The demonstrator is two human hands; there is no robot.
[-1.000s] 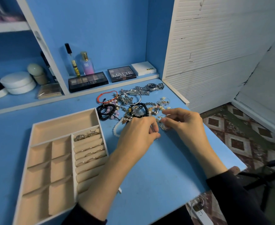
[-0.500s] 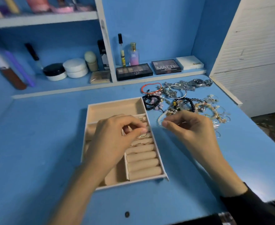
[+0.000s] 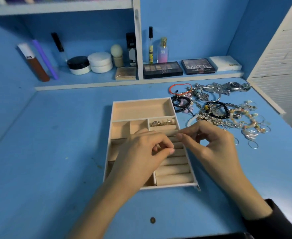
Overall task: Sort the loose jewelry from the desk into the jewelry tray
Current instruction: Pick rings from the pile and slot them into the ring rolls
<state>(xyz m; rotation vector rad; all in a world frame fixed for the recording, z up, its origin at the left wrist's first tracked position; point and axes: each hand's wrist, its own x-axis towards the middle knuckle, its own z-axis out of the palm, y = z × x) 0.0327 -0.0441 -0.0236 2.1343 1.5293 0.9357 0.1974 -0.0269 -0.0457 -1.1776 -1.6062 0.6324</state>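
Fingertips pinched (on what, too small to tell), left hand [image 3: 141, 156] and right hand [image 3: 212, 147] hover over the jewelry tray [image 3: 141, 100]: few rings [image 3: 160, 123] stowed, the pile [image 3: 219, 111] right of centre unsorted.

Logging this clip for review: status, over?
Left hand, right hand pinched over jewelry tray; held item unseen. Rings in top roll. Loose jewelry heaped beside tray. Nothing blocking.

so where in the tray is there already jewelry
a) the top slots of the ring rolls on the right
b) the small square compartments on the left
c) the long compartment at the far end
a: the gold rings sit in the top slots of the ring rolls of the jewelry tray. The long far compartment is bare, and so are the visible parts of the squares.
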